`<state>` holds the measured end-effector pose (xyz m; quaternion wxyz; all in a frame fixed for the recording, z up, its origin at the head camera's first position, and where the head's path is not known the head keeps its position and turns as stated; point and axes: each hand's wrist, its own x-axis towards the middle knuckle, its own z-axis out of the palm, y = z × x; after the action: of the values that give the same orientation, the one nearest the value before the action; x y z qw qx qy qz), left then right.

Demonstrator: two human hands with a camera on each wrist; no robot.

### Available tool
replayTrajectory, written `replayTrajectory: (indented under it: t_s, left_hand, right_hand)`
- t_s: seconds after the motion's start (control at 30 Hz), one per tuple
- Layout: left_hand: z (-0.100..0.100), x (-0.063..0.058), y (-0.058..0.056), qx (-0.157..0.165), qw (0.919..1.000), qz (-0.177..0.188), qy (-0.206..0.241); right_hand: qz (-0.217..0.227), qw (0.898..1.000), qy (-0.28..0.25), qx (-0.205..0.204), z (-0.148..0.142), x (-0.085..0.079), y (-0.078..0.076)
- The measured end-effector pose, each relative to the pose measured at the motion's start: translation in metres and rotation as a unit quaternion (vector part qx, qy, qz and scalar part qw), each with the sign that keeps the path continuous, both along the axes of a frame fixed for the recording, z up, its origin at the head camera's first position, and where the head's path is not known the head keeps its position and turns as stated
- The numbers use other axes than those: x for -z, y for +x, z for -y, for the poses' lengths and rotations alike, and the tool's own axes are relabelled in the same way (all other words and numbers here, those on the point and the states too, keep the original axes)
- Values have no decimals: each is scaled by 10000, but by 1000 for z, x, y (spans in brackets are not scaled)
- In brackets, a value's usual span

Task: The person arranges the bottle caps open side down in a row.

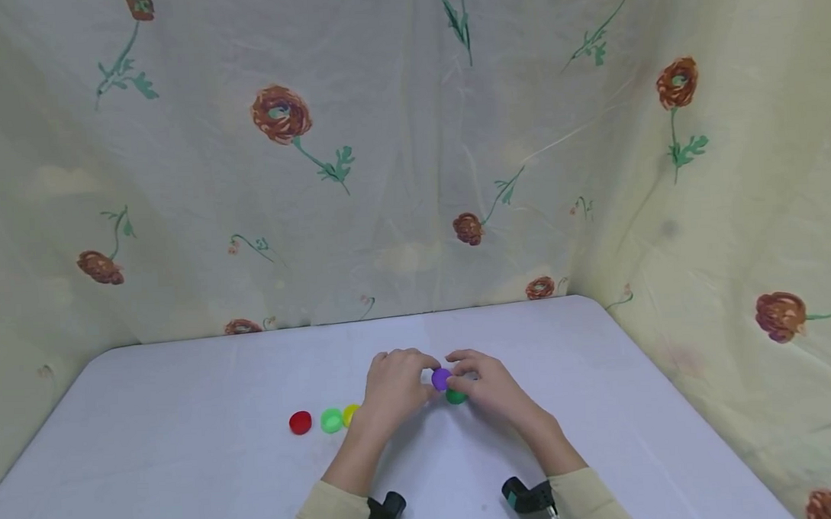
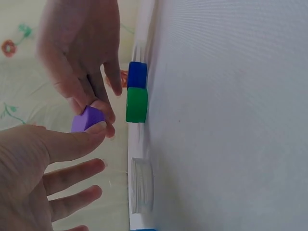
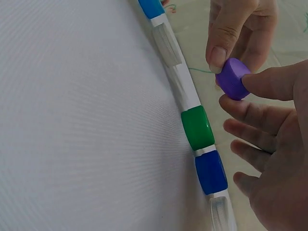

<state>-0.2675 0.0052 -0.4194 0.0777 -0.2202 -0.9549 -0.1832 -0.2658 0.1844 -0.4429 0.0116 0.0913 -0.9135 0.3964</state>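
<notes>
A purple bottle cap is held up off the table between the two hands. My left hand pinches it with thumb and forefinger, the other fingers spread loosely in the left wrist view. From the other side my right hand also grips the cap, its thumb pressed against the purple side in the right wrist view. Below the hands a green cap stands on the table beside a dark blue cap. In the head view the dark blue one is mostly hidden by the right hand.
Left of the hands lie a red cap, a light green cap and a partly covered yellow cap. A clear cap and a light blue cap stand in the row too. Flowered cloth hangs behind the white table.
</notes>
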Motion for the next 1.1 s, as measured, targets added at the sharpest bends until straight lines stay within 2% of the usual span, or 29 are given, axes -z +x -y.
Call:
replayTrajectory:
  t_s: [0.17,0.37,0.77,1.1]
  left_hand:
    - [-1,-2,1,55,9999,-115,-107]
    - [0,-1,0,111,9997,-154,-179]
    - [-1,6,-3,49,9996,106,-258]
    - [1,7,-4,105,9998,-35,-175]
  right_hand:
    - [97,9999,-54,-7,-2,-1,0]
    - [3,9997,106,-214,-4,0,0]
    - [-19,9983,280,-505,-8,4,-1]
    - [-450,9951,694,-534,-8,1,2]
